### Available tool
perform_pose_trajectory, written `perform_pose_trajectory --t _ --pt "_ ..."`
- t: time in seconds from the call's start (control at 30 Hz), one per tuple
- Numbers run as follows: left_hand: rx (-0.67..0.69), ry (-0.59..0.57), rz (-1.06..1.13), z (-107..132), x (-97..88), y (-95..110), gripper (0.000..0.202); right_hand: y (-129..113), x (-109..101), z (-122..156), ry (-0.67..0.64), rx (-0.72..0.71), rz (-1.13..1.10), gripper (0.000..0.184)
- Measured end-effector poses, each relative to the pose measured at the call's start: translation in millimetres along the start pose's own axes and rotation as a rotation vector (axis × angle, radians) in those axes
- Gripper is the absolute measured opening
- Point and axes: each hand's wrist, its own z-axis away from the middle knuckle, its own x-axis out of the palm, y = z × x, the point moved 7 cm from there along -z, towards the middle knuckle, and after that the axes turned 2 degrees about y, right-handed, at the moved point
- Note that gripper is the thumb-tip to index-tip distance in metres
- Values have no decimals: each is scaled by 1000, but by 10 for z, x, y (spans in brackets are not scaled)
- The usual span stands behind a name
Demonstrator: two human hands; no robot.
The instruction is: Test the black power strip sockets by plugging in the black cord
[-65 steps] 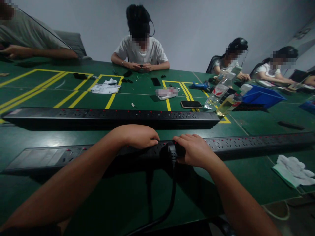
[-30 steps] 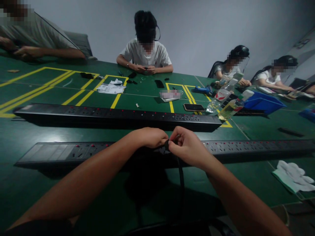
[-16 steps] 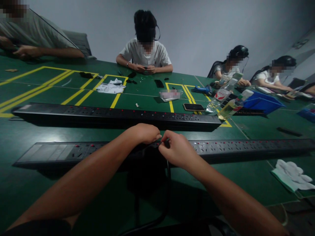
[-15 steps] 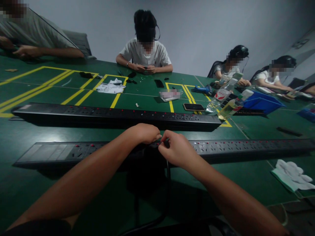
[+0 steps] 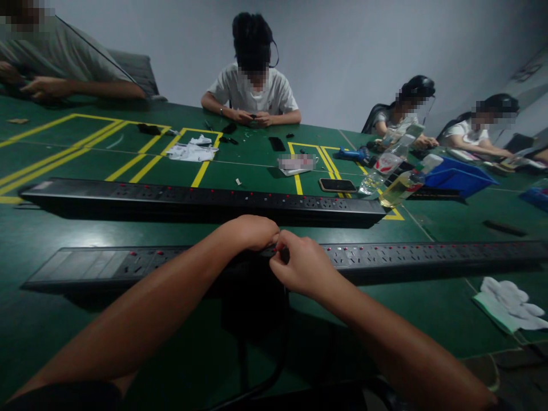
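Observation:
A long black power strip (image 5: 411,257) with red switches lies across the green table (image 5: 51,228) in front of me. My left hand (image 5: 250,231) rests curled on its top near the middle. My right hand (image 5: 299,268) is closed in a pinch right beside it, over a black plug whose cable (image 5: 278,359) hangs down toward me. The plug itself is hidden under my fingers. A second, similar power strip (image 5: 128,197) lies parallel just behind.
White gloves (image 5: 511,302) lie at the right. Two bottles (image 5: 391,162), a phone (image 5: 337,185) and a blue tray (image 5: 460,174) sit beyond the far strip. Several people work at the far edge, one (image 5: 252,85) opposite me.
My right hand lifted the plug from its socket and carried it left along the near strip, until it meets my left hand. The left hand stayed on the strip.

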Motion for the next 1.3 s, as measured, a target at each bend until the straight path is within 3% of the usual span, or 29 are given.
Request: perform_pose_trajectory --t 0.33,0.6,0.73,0.83,1.0,1.1,1.2,1.3 --pt "83 10 14 -39 62 18 21 22 -16 12 23 -35 -63 12" --pt "145 -57 148 154 -96 64 40 190 11 127 58 -127 -384 16" --pt "205 -98 226 169 -100 66 40 340 46 112 106 -60 -639 17" --pt "196 -114 230 155 -88 59 37 350 55 94 130 -73 -703 16" --pt "192 -127 214 151 -69 85 36 309 39 120 124 -104 -617 15" --pt "198 -124 206 145 -55 89 37 289 -51 166 72 -199 -460 14" --pt "207 -124 197 137 -46 92 38 289 -163 223 37 -333 -187 31" --pt "192 -124 170 133 -53 97 37 359 -128 227 -29 -327 32 60"
